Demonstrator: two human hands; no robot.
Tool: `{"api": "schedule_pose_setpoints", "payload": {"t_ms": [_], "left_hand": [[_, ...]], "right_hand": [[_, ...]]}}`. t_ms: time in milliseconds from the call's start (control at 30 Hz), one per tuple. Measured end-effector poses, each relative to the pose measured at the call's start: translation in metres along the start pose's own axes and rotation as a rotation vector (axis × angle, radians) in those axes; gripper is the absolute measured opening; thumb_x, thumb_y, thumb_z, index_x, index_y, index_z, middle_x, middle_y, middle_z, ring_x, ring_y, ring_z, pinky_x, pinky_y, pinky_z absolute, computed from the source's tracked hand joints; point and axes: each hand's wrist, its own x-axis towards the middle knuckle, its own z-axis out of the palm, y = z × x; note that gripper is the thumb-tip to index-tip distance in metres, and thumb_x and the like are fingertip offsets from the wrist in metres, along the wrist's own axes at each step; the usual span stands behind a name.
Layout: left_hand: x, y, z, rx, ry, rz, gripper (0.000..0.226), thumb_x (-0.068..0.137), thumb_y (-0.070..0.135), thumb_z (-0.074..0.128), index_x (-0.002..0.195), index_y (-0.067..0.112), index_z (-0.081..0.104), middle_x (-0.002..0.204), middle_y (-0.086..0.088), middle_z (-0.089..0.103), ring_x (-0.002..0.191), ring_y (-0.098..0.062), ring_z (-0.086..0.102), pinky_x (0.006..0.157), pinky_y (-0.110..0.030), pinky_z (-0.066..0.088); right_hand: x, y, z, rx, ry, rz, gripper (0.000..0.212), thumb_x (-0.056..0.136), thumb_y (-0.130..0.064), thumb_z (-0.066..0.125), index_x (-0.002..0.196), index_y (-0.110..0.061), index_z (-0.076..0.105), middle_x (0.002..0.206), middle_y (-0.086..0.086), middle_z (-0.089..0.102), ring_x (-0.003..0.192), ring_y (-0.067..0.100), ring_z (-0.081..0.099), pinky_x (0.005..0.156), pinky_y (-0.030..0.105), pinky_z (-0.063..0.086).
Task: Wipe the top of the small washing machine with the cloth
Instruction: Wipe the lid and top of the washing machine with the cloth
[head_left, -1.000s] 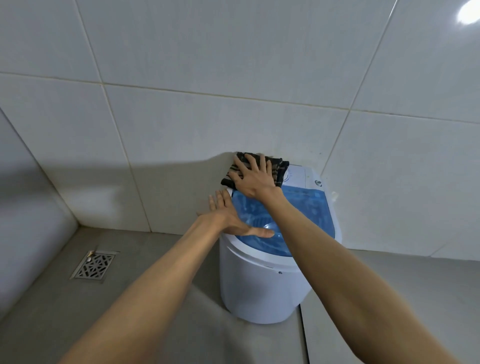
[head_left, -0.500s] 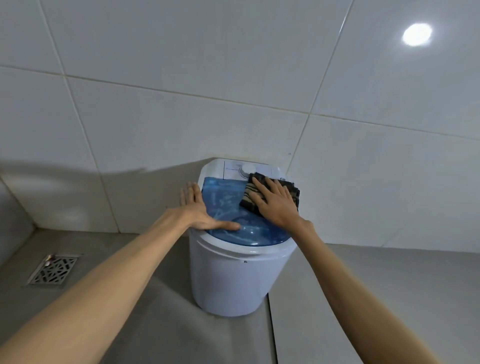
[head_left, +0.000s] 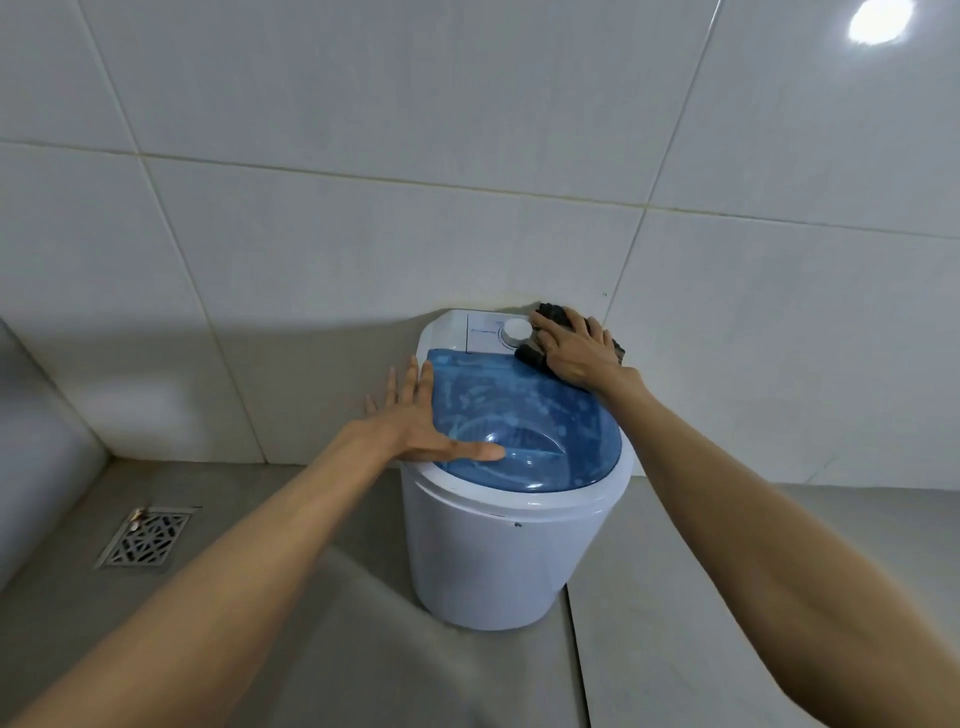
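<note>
The small white washing machine stands on the floor against the tiled wall, with a see-through blue lid and a white control panel with a round dial at the back. My right hand presses a dark cloth flat onto the machine's back right corner, beside the dial; most of the cloth is hidden under the hand. My left hand lies flat with fingers spread on the lid's left edge, thumb across the lid, holding nothing.
White wall tiles rise right behind the machine. The grey floor holds a metal drain grate at the left. A low white ledge runs along the left edge.
My right hand has slid the cloth from the lid's right side up and back to the rear right corner by the dial. My left hand stays on the lid's left edge.
</note>
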Motion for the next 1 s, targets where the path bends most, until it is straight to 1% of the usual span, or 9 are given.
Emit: {"api": "schedule_pose_setpoints", "payload": {"t_ms": [100,167,333,400,500,667,733,900,1000], "left_hand": [[-0.001,-0.001,0.001,-0.013,-0.004,-0.006,0.154,0.043,0.098,0.055,0.148,0.025,-0.031,0.156,0.004,-0.038,0.145,-0.023,-0.03,0.118,-0.058,-0.009],[-0.002,-0.001,0.002,-0.007,0.001,-0.015,0.155,0.041,0.099,0.053,0.149,0.026,-0.031,0.156,0.006,-0.037,0.146,-0.022,-0.029,0.117,-0.059,-0.009],[-0.004,0.0,0.0,-0.007,-0.001,-0.035,0.159,0.033,0.101,0.049,0.148,0.027,-0.031,0.156,0.006,-0.038,0.146,-0.023,-0.028,0.116,-0.061,-0.01],[-0.004,-0.001,0.001,-0.007,0.002,-0.033,0.161,0.03,0.101,0.048,0.149,0.027,-0.03,0.156,0.006,-0.038,0.146,-0.024,-0.028,0.116,-0.062,-0.008],[-0.003,-0.002,0.001,-0.029,0.009,-0.023,0.162,0.03,0.101,0.051,0.149,0.027,-0.03,0.155,0.006,-0.038,0.145,-0.025,-0.031,0.116,-0.063,-0.008],[-0.001,-0.002,0.001,-0.025,0.0,-0.021,0.165,0.026,0.103,0.048,0.148,0.025,-0.031,0.155,0.003,-0.038,0.145,-0.027,-0.031,0.116,-0.063,-0.007],[0.0,-0.001,0.0,-0.021,-0.005,-0.021,0.167,0.023,0.103,0.047,0.148,0.025,-0.031,0.155,0.003,-0.039,0.145,-0.027,-0.031,0.117,-0.063,-0.005],[0.003,0.0,-0.004,0.004,-0.038,-0.026,0.166,0.027,0.103,0.049,0.147,0.023,-0.034,0.154,0.002,-0.041,0.145,-0.027,-0.03,0.117,-0.064,-0.003],[0.003,0.0,-0.003,-0.002,-0.036,-0.026,0.165,0.028,0.103,0.05,0.147,0.025,-0.034,0.154,0.004,-0.041,0.146,-0.025,-0.029,0.117,-0.063,-0.003]], "right_hand": [[0.002,0.0,0.0,0.091,0.045,0.069,0.047,0.099,-0.05,0.019,0.145,-0.052,0.028,0.159,0.001,0.021,0.142,0.034,0.021,0.117,0.052,0.012],[-0.001,-0.001,0.002,0.146,0.082,0.126,0.047,0.098,-0.051,0.019,0.144,-0.05,0.03,0.155,0.006,0.025,0.138,0.036,0.025,0.115,0.054,0.016],[-0.023,0.006,0.007,0.244,0.107,0.285,0.052,0.099,-0.048,0.019,0.152,-0.043,0.018,0.146,0.017,0.03,0.129,0.042,0.031,0.108,0.055,0.025],[-0.035,0.008,0.009,0.235,0.1,0.262,0.054,0.1,-0.046,0.02,0.154,-0.039,0.015,0.15,0.018,0.027,0.132,0.043,0.028,0.11,0.054,0.022],[-0.057,0.009,0.014,0.216,0.118,0.224,0.054,0.101,-0.046,0.021,0.154,-0.039,0.019,0.155,0.014,0.022,0.135,0.042,0.025,0.113,0.051,0.019],[-0.097,0.009,0.025,0.189,0.131,0.246,0.052,0.102,-0.044,0.022,0.153,-0.038,0.022,0.153,0.016,0.024,0.13,0.042,0.031,0.111,0.051,0.024],[-0.106,0.01,0.027,0.19,0.133,0.251,0.052,0.102,-0.044,0.022,0.153,-0.037,0.022,0.154,0.017,0.022,0.133,0.043,0.029,0.112,0.052,0.023],[-0.09,0.013,0.021,0.158,0.087,0.152,0.051,0.102,-0.046,0.018,0.152,-0.04,0.021,0.162,0.01,0.012,0.146,0.04,0.01,0.119,0.052,0.007],[-0.067,0.014,0.013,0.185,0.049,0.143,0.051,0.1,-0.052,0.021,0.15,-0.045,0.023,0.16,0.011,0.016,0.143,0.04,0.017,0.119,0.051,0.012]]}}
